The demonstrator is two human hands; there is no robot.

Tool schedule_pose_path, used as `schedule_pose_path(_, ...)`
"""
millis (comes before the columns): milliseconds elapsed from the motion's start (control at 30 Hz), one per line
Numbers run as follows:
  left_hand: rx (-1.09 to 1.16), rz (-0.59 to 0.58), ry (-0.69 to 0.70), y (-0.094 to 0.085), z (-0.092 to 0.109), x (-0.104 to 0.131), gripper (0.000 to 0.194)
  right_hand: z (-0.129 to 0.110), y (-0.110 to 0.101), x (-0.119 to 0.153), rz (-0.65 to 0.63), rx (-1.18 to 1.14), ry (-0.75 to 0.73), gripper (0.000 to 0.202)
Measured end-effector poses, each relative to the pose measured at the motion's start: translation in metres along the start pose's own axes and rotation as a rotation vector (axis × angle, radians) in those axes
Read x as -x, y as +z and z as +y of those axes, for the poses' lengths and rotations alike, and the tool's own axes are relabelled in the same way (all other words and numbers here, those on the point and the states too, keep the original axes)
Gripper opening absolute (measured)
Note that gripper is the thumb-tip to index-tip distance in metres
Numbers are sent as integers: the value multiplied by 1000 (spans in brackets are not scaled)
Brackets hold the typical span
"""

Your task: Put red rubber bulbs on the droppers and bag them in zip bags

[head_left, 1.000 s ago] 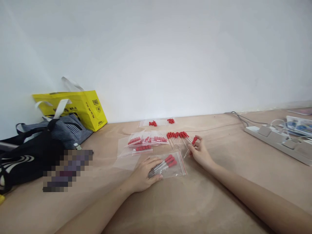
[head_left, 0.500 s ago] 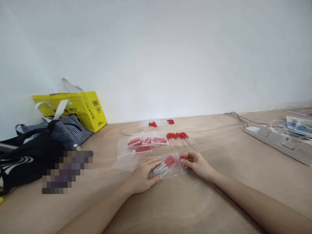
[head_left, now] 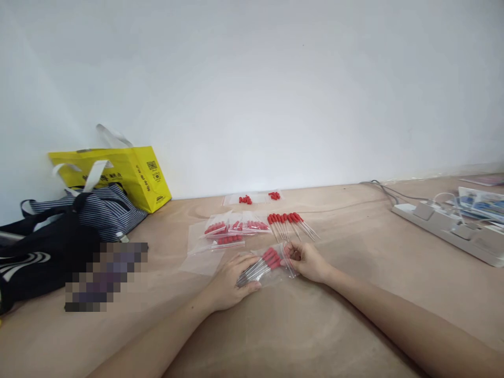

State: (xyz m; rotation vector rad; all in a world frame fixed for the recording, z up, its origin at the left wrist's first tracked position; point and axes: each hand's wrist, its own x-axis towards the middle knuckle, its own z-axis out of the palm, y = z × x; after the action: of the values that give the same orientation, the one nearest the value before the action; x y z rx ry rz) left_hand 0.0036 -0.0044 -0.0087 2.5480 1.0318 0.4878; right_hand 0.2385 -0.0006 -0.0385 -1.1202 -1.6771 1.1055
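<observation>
A clear zip bag with a red seal line at its right end lies in front of me. Several thin metal tools with red handles are inside, their shafts pointing left; their exact kind is unclear. My left hand is curled over the bag's left end and the shafts, thumb below. At the bag's right mouth my right hand has its fingers closed at the edge; the fingertips are partly hidden. Just beyond, more red-handled metal tools lie fanned out on the table.
Filled zip bags with red-handled pieces lie behind my left hand. Farther back, red pieces rest by a clear bag. A yellow bag and dark bags stand left; a power strip lies right.
My right hand has moved a little left against the bag's mouth. The red-handled tool at its fingertips has gone farther into the bag, beside the others. The left hand keeps its hold.
</observation>
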Motion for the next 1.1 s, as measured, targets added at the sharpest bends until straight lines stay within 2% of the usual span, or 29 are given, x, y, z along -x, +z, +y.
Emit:
schedule_pose_path(100, -10, 2, -14, 1, -1, 0, 51, 5, -5, -3, -52, 44, 9, 21)
schedule_pose_path(167, -13, 5, -20, 1, -1, 0, 52, 8, -17, -9, -36, 178, 46, 19)
schedule_pose_path(267, -13, 4, -35, 0, -1, 1, 53, 9, -43, -24, 269, 481, 131, 15)
schedule_pose_path(400, -24, -17, -59, -1, 0, 1, 53, 10, -70, -46, 476, 639, 231, 18)
schedule_pose_path(500, -20, -16, -56, -1, 1, 1, 52, 11, -69, -57, 535, 730, 291, 15)
schedule_pose_path(633, -9, -25, -65, -1, 0, 1, 52, 11, -55, -65, 551, 778, 344, 11)
schedule_pose_path(800, -9, -46, -92, 0, 0, 0, 54, 3, -48, -62, 545, 709, 336, 13)
schedule_pose_path(967, -14, -45, -82, -1, 1, 1, 53, -9, -47, -38, 449, 482, 183, 18)
schedule_pose_path(1067, -14, -41, -86, -2, 2, 1, 53, -7, -39, -16, 382, 311, 86, 35)
schedule_pose_path(1100, -12, -41, -87, -2, 2, 1, 52, -5, -35, -9, 341, 134, 16, 48)
